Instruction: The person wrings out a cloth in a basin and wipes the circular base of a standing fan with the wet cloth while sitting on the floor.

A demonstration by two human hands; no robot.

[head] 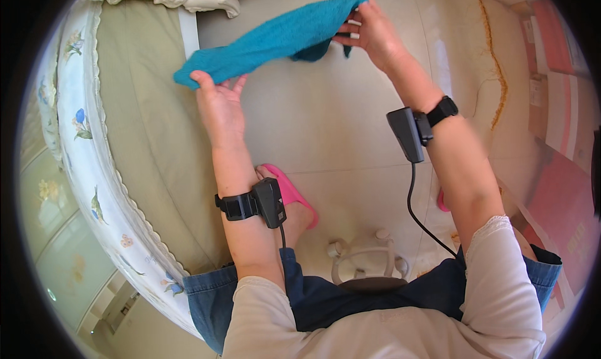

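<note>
A teal fuzzy cloth (277,35) is stretched in the air between my two hands, above the tiled floor. My left hand (219,103) pinches its lower left end, thumb on top and fingers beneath. At the upper right end, my right hand (371,32) grips it, with pale bands showing on the fingers. Part of the cloth hangs down in dark folds below its right half. Each forearm carries a black strapped device, one on the left wrist (270,203) and one on the right (407,134), both trailing cables.
On the left runs a bed edge with a floral sheet (80,124) and an olive cover (145,124). A wheeled stool (364,265) is under me. A pink slipper (291,190) is on my foot. Frayed orange rope (493,58) and red boxes (558,185) lie at right.
</note>
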